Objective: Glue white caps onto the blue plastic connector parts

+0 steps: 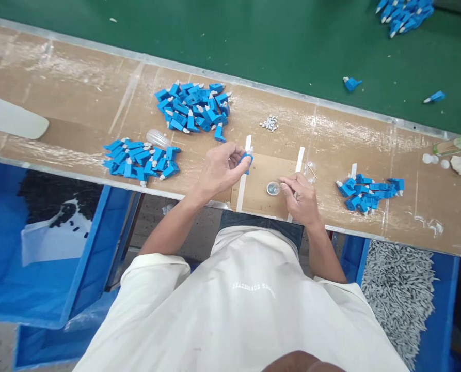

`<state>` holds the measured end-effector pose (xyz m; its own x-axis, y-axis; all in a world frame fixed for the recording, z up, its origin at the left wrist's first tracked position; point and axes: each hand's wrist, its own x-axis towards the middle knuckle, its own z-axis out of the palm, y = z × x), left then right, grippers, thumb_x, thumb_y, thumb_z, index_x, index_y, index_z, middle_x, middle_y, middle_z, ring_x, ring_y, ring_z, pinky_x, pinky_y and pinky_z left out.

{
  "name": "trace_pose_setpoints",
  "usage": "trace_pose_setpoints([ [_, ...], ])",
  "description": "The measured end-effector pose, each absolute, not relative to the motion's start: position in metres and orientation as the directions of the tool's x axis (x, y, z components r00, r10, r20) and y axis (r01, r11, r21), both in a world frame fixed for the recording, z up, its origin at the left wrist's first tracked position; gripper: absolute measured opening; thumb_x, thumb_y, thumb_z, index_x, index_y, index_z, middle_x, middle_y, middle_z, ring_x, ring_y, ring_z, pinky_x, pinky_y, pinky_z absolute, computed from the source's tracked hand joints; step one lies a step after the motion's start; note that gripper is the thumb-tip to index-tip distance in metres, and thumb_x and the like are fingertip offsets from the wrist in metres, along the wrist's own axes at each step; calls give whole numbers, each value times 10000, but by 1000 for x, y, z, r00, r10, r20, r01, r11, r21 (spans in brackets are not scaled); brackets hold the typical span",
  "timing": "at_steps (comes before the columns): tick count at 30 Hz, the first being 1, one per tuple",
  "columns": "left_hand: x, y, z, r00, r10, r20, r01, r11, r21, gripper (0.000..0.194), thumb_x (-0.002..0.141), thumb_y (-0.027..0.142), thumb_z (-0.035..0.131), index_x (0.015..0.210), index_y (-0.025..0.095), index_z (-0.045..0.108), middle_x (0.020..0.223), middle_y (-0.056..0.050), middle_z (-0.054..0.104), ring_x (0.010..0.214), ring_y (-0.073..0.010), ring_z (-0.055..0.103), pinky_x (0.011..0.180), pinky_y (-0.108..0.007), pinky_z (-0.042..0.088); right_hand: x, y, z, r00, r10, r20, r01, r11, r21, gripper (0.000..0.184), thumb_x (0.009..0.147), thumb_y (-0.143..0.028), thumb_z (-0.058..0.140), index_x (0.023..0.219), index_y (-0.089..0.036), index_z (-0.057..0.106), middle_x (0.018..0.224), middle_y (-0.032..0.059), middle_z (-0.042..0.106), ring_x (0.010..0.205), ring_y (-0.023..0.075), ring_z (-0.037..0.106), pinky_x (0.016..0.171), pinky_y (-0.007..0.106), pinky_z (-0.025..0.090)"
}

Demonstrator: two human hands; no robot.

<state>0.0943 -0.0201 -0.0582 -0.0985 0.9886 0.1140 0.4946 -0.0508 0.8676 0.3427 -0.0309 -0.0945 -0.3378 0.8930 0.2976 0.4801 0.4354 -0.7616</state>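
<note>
Starting at the left of the frame, I've got one cluster of blue pieces (139, 157) on the bench (342, 139), and a bigger heap (194, 106) sits upper centre-left; white tips show on many of them. Into the middle: my left hand (224, 166) has its grip pinching one blue piece (247, 162), white tip up, just above the bench at frame centre. So one piece is in work, I'd judge, not yet set down. Small white bits (269, 123) lie loose above centre. Below them, the round dish (273, 189), and right beside it my right hand (303, 199), fingers drawn together; whether that grip holds anything, I can't tell. Over on the right, a smaller group (369, 194) of blue pieces. Plenty lies around, but which group is finished and which waits, I can't tell.
</note>
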Motion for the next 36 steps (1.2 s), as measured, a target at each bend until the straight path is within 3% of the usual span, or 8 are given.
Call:
trace_pose_setpoints([
  [4, 90, -25, -46, -109, 990, 94, 430, -38, 902, 195, 827, 389, 701, 789, 206, 646, 731, -12, 662, 666, -149, 592, 635, -265, 461, 367, -4, -75, -304, 916, 261, 599, 397, -695, 299, 1013, -433, 568, 1108, -251, 786, 898, 63, 729, 753, 210, 638, 726, 370, 533],
  [8, 89, -23, -37, -121, 992, 44, 301, -6, 954, 230, 809, 436, 735, 818, 212, 684, 738, -17, 685, 654, -160, 615, 624, -271, 476, 404, 90, -50, -268, 947, 176, 795, 320, -516, 250, 945, -425, 627, 992, -239, 788, 890, 69, 746, 768, 231, 648, 775, 395, 542],
  [12, 95, -10, -39, -107, 994, -16, 230, 41, 972, 213, 795, 423, 762, 769, 219, 707, 690, -18, 693, 621, -166, 623, 601, -273, 473, 418, 217, -41, -79, 996, 29, 975, 83, -208, 352, 908, -325, 648, 1207, -149, 709, 1252, 201, 677, 1065, 340, 661, 963, 509, 510],
  [16, 95, 8, -39, -76, 984, -162, 147, 172, 974, 224, 758, 413, 820, 780, 208, 735, 718, -30, 709, 663, -171, 635, 601, -264, 479, 406, 300, -60, 45, 999, -16, 993, -47, -106, 507, 956, -309, 604, 1405, -80, 552, 1468, 293, 508, 1328, 411, 512, 1051, 543, 447],
  [20, 85, 25, -37, -7, 942, -336, -194, 329, 924, 362, 721, 502, 854, 735, 175, 701, 630, -8, 626, 560, -118, 539, 511, -227, 412, 398, 322, -83, 83, 996, -25, 983, -86, -161, 404, 979, -245, 528, 1321, -35, 579, 1431, 316, 508, 1311, 399, 523, 1068, 533, 430],
  [25, 86, 33, -45, 193, 888, -418, -548, 451, 705, 455, 624, 486, 921, 653, 147, 619, 599, 2, 545, 525, -79, 504, 436, -179, 371, 403, 278, -83, -63, 994, 90, 927, 92, -364, 261, 955, -365, 575, 1078, -162, 686, 1138, 170, 644, 1067, 315, 617, 1010, 497, 479],
  [29, 94, 25, -48, 287, 864, -413, -614, 497, 613, 386, 646, 409, 905, 745, 122, 668, 638, -18, 567, 544, -89, 543, 400, -162, 344, 411, 201, -66, -199, 973, 121, 828, 233, -510, 271, 878, -484, 653, 905, -220, 706, 900, 69, 647, 820, 247, 596, 842, 444, 529],
  [36, 103, 7, -40, 374, 869, -325, -631, 495, 598, 412, 633, 432, 922, 760, 119, 686, 669, -25, 583, 543, -73, 503, 442, -174, 378, 423, 102, -43, -221, 966, 133, 737, 255, -626, 483, 885, -674, 614, 986, -219, 741, 895, 48, 671, 748, 214, 631, 702, 389, 526],
])
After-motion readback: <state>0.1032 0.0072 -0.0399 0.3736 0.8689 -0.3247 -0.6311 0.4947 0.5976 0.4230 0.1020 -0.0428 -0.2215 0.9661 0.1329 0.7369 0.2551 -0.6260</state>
